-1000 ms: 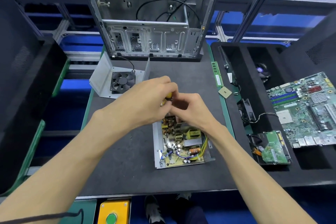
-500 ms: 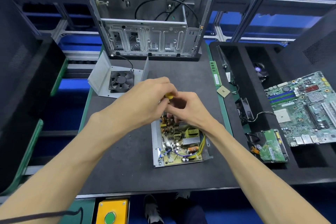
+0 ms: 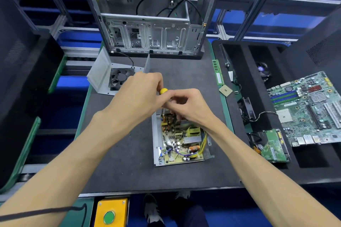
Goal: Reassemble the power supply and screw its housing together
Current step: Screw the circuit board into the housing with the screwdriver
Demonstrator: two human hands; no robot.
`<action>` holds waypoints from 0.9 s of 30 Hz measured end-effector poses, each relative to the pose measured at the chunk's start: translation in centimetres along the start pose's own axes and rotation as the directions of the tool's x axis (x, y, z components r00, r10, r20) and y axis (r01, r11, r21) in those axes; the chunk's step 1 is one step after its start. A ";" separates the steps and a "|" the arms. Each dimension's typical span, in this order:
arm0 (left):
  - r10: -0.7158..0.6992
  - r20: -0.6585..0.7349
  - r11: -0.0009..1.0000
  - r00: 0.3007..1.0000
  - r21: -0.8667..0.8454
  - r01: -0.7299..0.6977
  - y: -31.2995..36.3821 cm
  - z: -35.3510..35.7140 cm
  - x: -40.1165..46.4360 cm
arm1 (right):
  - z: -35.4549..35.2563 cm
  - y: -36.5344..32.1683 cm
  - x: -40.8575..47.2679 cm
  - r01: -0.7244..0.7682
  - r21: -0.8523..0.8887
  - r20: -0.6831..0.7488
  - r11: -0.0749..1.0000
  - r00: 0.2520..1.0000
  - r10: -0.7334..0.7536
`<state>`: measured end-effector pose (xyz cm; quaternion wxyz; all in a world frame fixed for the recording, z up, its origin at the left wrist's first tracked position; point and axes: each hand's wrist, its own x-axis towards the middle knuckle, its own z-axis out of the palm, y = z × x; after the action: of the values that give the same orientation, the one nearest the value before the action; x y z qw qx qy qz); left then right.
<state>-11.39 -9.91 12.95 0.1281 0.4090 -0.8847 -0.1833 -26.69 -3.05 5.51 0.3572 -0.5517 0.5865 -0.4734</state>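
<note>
The table [image 3: 114, 153] wears a matt, dark grey, slightly grainy mat. The power supply tray [image 3: 156, 140] is dull bare sheet metal, as are the fan cover [image 3: 100, 77] and computer case [image 3: 147, 29]. The screwdriver's yellow grip [image 3: 163, 91] looks like smooth, glossy plastic.

Readable text: none
RAM stick [image 3: 217, 73] label: white sticker, print too small to read
Motherboard [image 3: 310, 108] markings: blurred, not legible
Green drive board [image 3: 273, 148]: no legible print
</note>
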 end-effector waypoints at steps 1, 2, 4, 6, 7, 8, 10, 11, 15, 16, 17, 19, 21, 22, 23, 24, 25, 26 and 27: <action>0.033 0.024 0.999 0.999 0.005 -0.033 0.1 -0.2 0.0 | 0.0 0.1 0.0 0.004 -0.003 -0.002 1.000 1.000 -0.004; 0.080 0.055 0.997 0.995 0.019 -0.081 0.2 -0.3 -0.1 | 0.0 0.0 0.0 -0.003 -0.002 -0.004 1.000 1.000 0.003; 0.176 0.138 0.982 0.975 0.045 -0.183 0.5 -0.7 -0.1 | 0.0 0.0 -0.1 0.011 0.009 0.009 1.000 1.000 -0.011; 0.233 0.211 0.969 0.949 0.030 -0.244 0.5 -0.9 -0.1 | -0.1 0.2 -0.1 0.026 0.006 0.008 1.000 1.000 -0.026; 0.244 0.236 0.966 0.941 0.026 -0.257 0.4 -0.9 -0.2 | -0.1 0.3 -0.1 0.027 0.007 0.012 1.000 1.000 -0.028; 0.249 0.248 0.964 0.936 0.025 -0.263 0.3 -0.9 -0.3 | 0.0 0.4 -0.1 0.034 0.008 0.016 0.999 0.999 -0.034; 0.263 0.235 0.963 0.936 0.003 -0.271 0.1 -0.7 -0.5 | 0.0 0.7 0.0 0.028 0.022 0.014 0.999 0.999 -0.028; 0.272 0.211 0.961 0.939 -0.010 -0.276 0.1 -0.5 -0.6 | 0.0 0.7 0.1 0.020 0.022 0.009 1.000 1.000 -0.020; 0.184 0.084 0.981 0.979 0.041 -0.188 0.1 -0.2 -0.5 | 0.0 1.1 0.3 -0.011 0.027 -0.028 1.000 1.000 0.012; 0.149 0.061 0.987 0.987 0.048 -0.153 0.1 -0.3 -0.3 | 0.1 1.2 0.3 -0.013 0.032 -0.032 0.999 0.999 0.014; 0.132 0.049 0.990 0.990 0.041 -0.134 0.2 -0.3 -0.2 | 0.1 1.3 0.3 -0.013 0.038 -0.031 0.999 0.999 0.014; 0.164 0.074 0.986 0.984 0.022 -0.166 0.3 -0.6 0.0 | 0.1 1.4 0.4 0.000 0.033 -0.021 0.999 1.000 0.001; 0.241 0.154 0.968 0.958 0.028 -0.248 0.6 -0.8 0.0 | 0.0 1.4 0.4 0.022 0.022 -0.003 1.000 1.000 -0.022; 0.273 0.194 0.959 0.942 0.020 -0.282 0.7 -1.0 0.0 | 0.0 1.4 0.4 0.034 0.018 0.005 0.999 0.999 -0.034; 0.295 0.224 0.953 0.929 0.004 -0.304 0.7 -1.1 0.0 | 0.0 1.4 0.4 0.034 0.010 0.008 0.999 0.999 -0.034; 0.304 0.246 0.949 0.920 0.000 -0.314 0.7 -1.1 0.1 | 0.0 1.3 0.4 0.033 0.004 0.006 0.999 0.999 -0.033; 0.306 0.260 0.948 0.916 0.000 -0.317 0.6 -1.1 0.2 | 0.0 1.3 0.3 0.031 0.009 0.005 0.999 1.000 -0.031; 0.305 0.266 0.949 0.914 -0.005 -0.315 0.5 -1.1 0.3 | 0.0 1.4 0.3 0.033 0.012 0.001 0.999 0.999 -0.033; 0.304 0.254 0.950 0.918 -0.016 -0.310 0.3 -0.9 0.4 | 0.0 1.3 0.2 0.030 0.011 -0.009 0.999 1.000 -0.030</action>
<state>-11.50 -10.23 13.92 0.0360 0.2399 -0.9491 -0.2008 -27.09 -3.37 4.31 0.3507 -0.5562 0.5770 -0.4845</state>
